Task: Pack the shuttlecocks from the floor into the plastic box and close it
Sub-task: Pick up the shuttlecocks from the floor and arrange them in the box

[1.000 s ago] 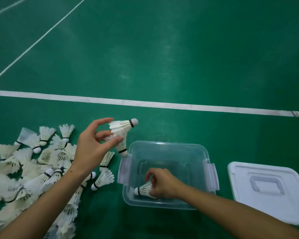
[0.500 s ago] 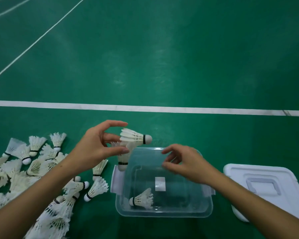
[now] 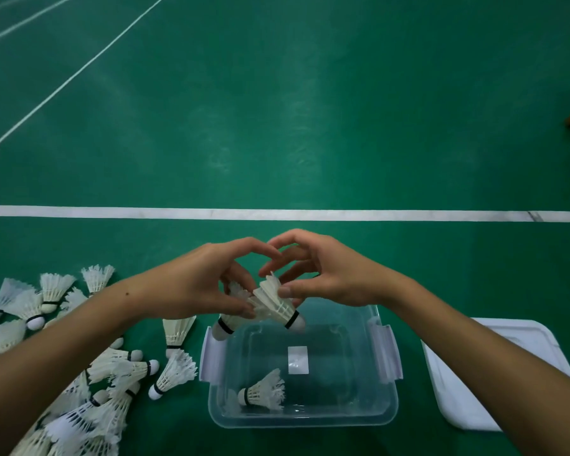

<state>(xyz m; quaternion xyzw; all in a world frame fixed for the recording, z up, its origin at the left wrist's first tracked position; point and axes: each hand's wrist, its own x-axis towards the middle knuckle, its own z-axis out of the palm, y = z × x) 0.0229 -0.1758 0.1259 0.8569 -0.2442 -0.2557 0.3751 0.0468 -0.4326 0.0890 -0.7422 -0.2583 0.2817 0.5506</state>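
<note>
1. Right hand [image 3: 329, 274]: thumb and curled fingers pinch the feather skirt of a shuttlecock [image 3: 277, 304], cork end pointing down and to the right, above the far edge of the plastic box [image 3: 389, 403].
2. Left hand [image 3: 191, 284]: fingers curled around a second shuttlecock [image 3: 231, 319], cork end pointing down and to the left, over the box's far-left corner. The feather ends of the two held shuttlecocks touch between the hands.
3. Plastic box: clear, uncovered, on the green floor [image 3: 277, 126] below the hands, with pale latch flaps on its left and right sides. One shuttlecock in the box [image 3: 264, 393] lies on its side near the near-left corner; a white label [image 3: 297, 359] shows on the bottom.
4. Lid [image 3: 494, 373]: white, flat on the floor just right of the box, partly hidden by the right forearm.
5. Pile of shuttlecocks [image 3: 63, 373]: on the floor left of the box, under and around the left forearm.
6. White court line [image 3: 112, 212]: crosses the floor beyond the hands.
</note>
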